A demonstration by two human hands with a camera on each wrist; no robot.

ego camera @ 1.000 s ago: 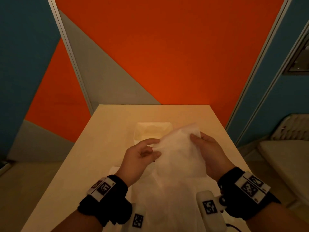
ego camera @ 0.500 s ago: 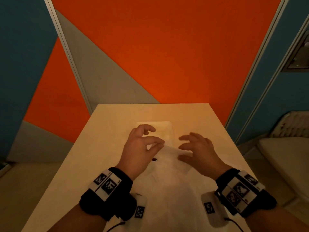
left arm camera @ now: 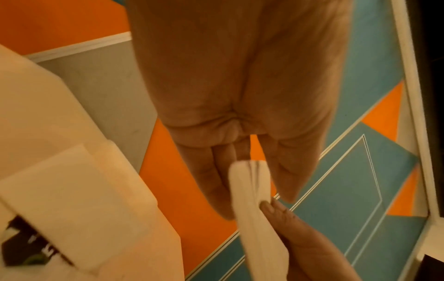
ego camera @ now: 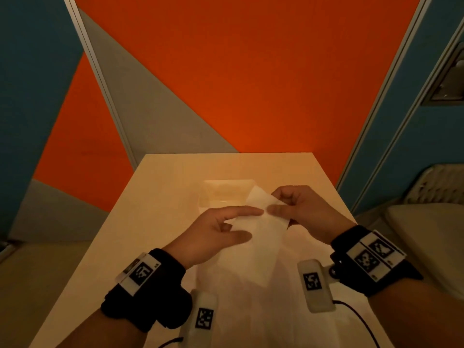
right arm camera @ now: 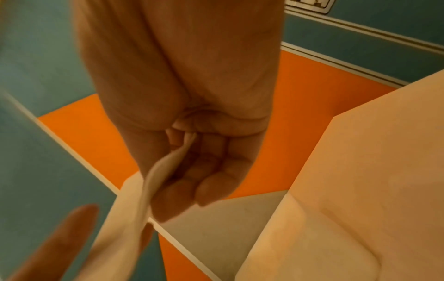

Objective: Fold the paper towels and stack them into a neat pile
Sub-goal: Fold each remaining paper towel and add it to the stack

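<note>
A white paper towel [ego camera: 258,239] hangs folded above the table between both hands. My left hand [ego camera: 252,223] pinches its left edge between straight fingers and thumb; the left wrist view shows the towel's edge [left arm camera: 250,190] between them. My right hand [ego camera: 278,202] pinches the upper right corner with curled fingers, and the towel [right arm camera: 153,180] runs out of that grip in the right wrist view. More white paper towels [ego camera: 238,305] lie flat on the table under the wrists.
A shallow pale tray [ego camera: 226,194] sits just beyond the hands on the cream table [ego camera: 163,209]. The table ends near an orange and grey wall. A pale chair [ego camera: 426,234] stands to the right, off the table.
Half a second ago both hands hovered low with spread fingers over the towel. Now they pinch it and hold it up, folded narrower than a second ago.
</note>
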